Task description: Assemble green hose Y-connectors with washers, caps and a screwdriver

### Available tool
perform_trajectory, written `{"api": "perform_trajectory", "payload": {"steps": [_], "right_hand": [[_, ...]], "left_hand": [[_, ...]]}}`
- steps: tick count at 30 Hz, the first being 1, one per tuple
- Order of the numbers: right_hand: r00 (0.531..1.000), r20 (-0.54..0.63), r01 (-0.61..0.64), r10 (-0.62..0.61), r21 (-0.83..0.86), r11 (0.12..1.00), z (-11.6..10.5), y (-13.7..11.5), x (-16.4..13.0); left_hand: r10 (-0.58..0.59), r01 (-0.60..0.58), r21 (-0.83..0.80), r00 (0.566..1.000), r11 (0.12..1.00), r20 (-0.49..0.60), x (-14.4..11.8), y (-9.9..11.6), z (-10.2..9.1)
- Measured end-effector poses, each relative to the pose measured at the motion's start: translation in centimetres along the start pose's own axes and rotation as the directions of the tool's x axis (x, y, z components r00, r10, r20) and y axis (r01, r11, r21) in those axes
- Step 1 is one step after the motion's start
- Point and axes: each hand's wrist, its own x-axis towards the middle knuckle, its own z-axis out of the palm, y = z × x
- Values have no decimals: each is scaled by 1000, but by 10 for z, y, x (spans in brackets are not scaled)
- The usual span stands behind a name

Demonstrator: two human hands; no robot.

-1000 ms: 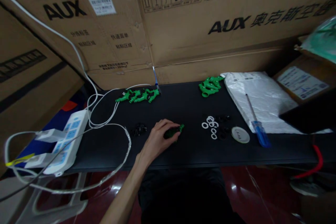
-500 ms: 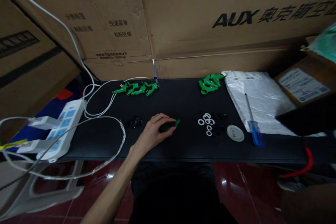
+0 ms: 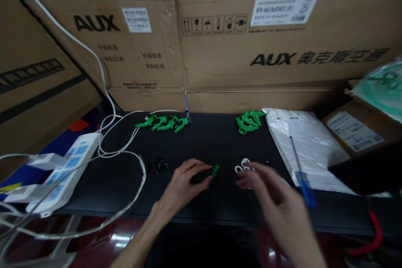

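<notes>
My left hand [image 3: 190, 179] is closed around a green plastic hose fitting [image 3: 215, 170], low over the black table; its fingers hide most of the piece. Over some white ring washers [image 3: 238, 169] hangs my right hand [image 3: 273, 194], a bit blurred, its fingers stretched out and the thumb apart. I see nothing held in it, and it covers part of the rings. Small black parts [image 3: 158, 166] lie left of my left hand. Farther back are a group of green fittings with black parts [image 3: 163, 123] and a pile of plain green fittings [image 3: 250, 122].
A white power strip [image 3: 67, 171] with plugs and looping white cables [image 3: 142, 176] occupies the left. On the right, a blue screwdriver [image 3: 304, 182] rests on a white plastic package [image 3: 293, 134] beside a small carton [image 3: 351, 130]. Large cardboard boxes [image 3: 220, 67] wall the back.
My right hand has come into view from below and reached over the white rings. My left hand keeps hold of the green fitting. The camera has tilted up, so the table sits lower.
</notes>
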Motion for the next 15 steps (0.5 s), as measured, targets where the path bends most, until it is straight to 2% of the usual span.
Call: {"api": "perform_trajectory", "payload": {"steps": [1, 2, 3, 5, 7, 8, 10, 12, 15], "right_hand": [[989, 33, -147, 144, 136, 980, 14, 8, -2], [954, 98, -300, 284, 295, 907, 29, 15, -6], [906, 175, -422, 386, 446, 789, 43, 21, -11], [846, 274, -509, 457, 670, 541, 65, 27, -19], [831, 269, -475, 487, 799, 368, 76, 29, -21], [824, 248, -450, 509, 832, 324, 77, 31, -21], [810, 232, -440, 539, 847, 298, 73, 34, -19], [805, 262, -473, 532, 825, 308, 65, 40, -18], [807, 313, -508, 501, 801, 317, 54, 49, -21]], "left_hand": [[28, -28, -5, 999, 1000, -28, 0, 2, 1], [55, -55, -7, 997, 998, -52, 1, 6, 2], [75, -76, -11, 995, 997, -68, 1, 10, 3], [87, -88, -39, 995, 995, -39, 4, 21, 4], [63, -54, -111, 995, 992, 78, 10, 34, 4], [36, -13, -151, 988, 988, 148, 14, 39, 4], [-48, 97, -198, 970, 975, 240, 27, 45, 5], [-139, 184, -174, 960, 967, 243, 46, 43, 12], [-131, 147, -35, 947, 988, 294, 77, 28, 33]]}}
